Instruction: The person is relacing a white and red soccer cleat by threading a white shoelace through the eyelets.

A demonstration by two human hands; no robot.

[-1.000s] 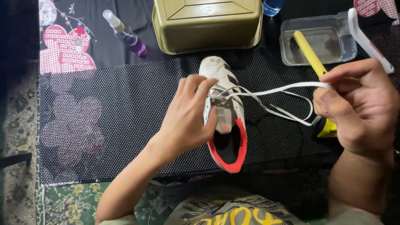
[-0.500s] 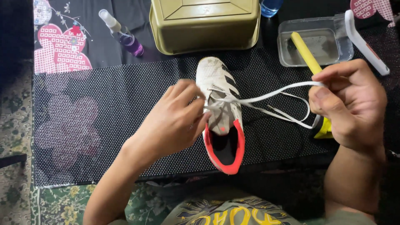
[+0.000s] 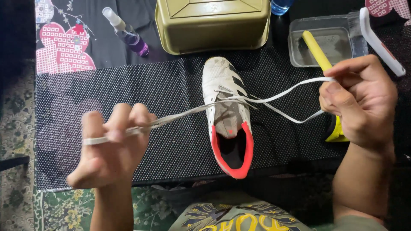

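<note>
We are observing a white shoe (image 3: 227, 102) with black stripes and a red collar lying on a black dotted mat (image 3: 171, 85), toe pointing away from us, roughly at the centre of the mat. A white lace (image 3: 184, 114) is running through its eyelets and stretching out to both sides.

The left hand (image 3: 112, 147) is raised over the left part of the mat, well apart from the shoe, and is pinching one end of the lace between closed fingers, the lace pulled taut from the shoe. The right hand (image 3: 361, 105) is closing around the other end on the right side, where the lace is forming a loose loop between hand and shoe.

Beyond the shoe we are noting an overturned olive-green tub (image 3: 212, 23) just beside the toe, a small spray bottle (image 3: 126, 32) with purple liquid lying to its left, and a clear plastic container (image 3: 327, 30) to its right holding a yellow-handled brush (image 3: 316, 49). A white-handled tool (image 3: 379, 40) is lying by that container.
</note>
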